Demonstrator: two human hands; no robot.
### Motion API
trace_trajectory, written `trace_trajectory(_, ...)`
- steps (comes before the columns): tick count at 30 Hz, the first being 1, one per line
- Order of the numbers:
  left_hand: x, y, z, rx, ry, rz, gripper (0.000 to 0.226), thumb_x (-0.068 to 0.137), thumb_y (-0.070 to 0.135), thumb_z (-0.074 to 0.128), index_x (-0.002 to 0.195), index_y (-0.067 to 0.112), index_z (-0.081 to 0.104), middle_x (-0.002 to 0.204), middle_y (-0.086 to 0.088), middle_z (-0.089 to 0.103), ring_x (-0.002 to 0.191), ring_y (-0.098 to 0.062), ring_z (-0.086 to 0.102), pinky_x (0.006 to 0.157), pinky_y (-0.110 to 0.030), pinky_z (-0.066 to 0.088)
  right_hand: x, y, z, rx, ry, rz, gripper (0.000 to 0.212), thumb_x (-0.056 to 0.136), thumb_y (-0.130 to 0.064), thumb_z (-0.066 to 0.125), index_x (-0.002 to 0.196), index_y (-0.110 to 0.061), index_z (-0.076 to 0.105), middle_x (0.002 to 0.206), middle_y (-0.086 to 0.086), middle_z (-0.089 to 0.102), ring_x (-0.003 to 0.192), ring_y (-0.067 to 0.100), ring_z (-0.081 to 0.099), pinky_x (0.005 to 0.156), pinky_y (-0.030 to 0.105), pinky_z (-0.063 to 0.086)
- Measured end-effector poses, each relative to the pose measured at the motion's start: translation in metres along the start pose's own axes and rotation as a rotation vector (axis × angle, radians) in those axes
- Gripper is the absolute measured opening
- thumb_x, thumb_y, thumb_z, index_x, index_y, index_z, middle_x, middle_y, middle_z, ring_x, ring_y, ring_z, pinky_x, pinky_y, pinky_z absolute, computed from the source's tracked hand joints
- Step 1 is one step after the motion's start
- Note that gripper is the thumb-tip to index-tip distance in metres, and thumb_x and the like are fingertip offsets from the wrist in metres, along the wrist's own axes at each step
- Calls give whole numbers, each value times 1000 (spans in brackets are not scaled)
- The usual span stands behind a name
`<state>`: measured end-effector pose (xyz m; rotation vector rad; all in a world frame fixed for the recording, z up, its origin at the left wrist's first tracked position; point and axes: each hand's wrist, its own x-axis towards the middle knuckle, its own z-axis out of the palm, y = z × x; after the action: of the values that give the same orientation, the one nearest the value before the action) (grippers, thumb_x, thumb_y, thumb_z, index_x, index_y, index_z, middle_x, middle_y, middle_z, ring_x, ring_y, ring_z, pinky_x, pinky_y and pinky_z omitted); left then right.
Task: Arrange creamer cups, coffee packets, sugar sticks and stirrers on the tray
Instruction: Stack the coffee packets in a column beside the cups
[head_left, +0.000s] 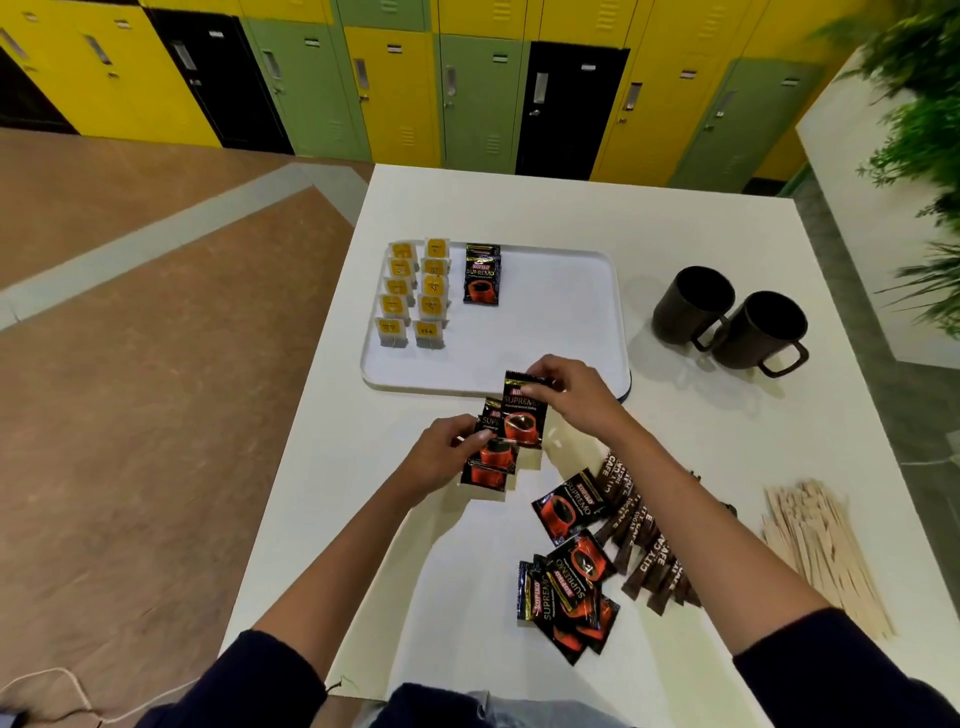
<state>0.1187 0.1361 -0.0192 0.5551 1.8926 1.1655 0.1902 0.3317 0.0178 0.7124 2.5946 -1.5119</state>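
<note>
Packet (523, 415) is pinched by right hand (574, 397), stack (488, 465) gripped by left hand (441, 460), likely squared up for tray (550, 332).

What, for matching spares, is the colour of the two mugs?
Dark brown, almost black; the mugs show best in the head view.

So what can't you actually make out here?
Head view only:
- Sugar sticks partly hidden by the right forearm; count unclear.
- Packets in the left hand overlap; number unclear.
- Tea bag print too small to read.
- Mugs: insides too dark to see.
</note>
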Motion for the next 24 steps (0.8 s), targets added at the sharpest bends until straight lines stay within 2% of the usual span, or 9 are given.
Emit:
trace_trajectory(3,2,4,-1,-12,-28,19,23,95,26,53,82,7,58,78,-5,59,77,-16,58,70,-32,47,5,-5,3,-28,51,-25,16,88,-22,65,100,-11,64,90,-2,63,79,11,57,65,11,39)
trace_trajectory(6,2,9,-2,-54,-26,17,19,96,21,51,78,16,57,74,2,57,72,-9,59,63,-18,49,7,-7,6,-17,88,-25,17,88,-22,65,101,-11,63,91,-4,62,75,4,54,62,7,39)
trace_trajectory(8,3,11,-2,-74,-28,16,19,96,20,51,78,17,56,75,1,56,72,-9,59,60,-15,48,8,-8,7,-1,97,-21,18,88,-22,65,102,-11,63,93,-3,62,76,5,54,63,9,39)
trace_trajectory(10,4,12,-2,-101,-37,14,19,96,20,51,78,16,56,77,-2,56,75,-12,59,63,-18,50,9,-9,7,7,104,-22,18,88,-22,65,102,-11,63,93,-2,62,77,8,55,61,8,40)
trace_trajectory(14,8,15,-6,-142,-44,3,20,96,24,51,83,11,58,83,-8,58,83,-18,60,73,-32,53,13,-10,7,47,166,-21,20,87,-18,66,104,-9,62,89,-3,59,65,3,50,55,2,39)
trace_trajectory(17,11,17,-7,-195,-20,-6,21,97,23,50,99,6,63,95,-10,66,92,-20,66,81,-39,55,17,-10,7,167,183,27,26,84,-21,70,106,-13,59,84,-3,57,66,5,53,60,7,43)
trace_trajectory(19,13,18,-8,-236,15,-11,22,97,21,49,106,7,63,100,-12,68,95,-22,67,82,-38,55,19,-7,6,269,135,82,33,81,-23,73,108,-17,56,90,3,60,76,13,57,74,25,50)
trace_trajectory(21,17,17,-10,-249,60,-25,24,97,22,50,105,4,63,102,-18,68,97,-27,67,83,-39,57,21,-4,5,328,103,123,31,81,-17,73,106,-17,55,97,6,64,85,19,61,82,36,52)
trace_trajectory(24,21,12,-14,-207,129,-50,30,95,30,53,94,3,64,97,-22,67,96,-34,66,85,-49,53,26,-3,1,402,200,146,23,83,-12,70,101,-12,57,100,9,66,89,23,63,74,32,54)
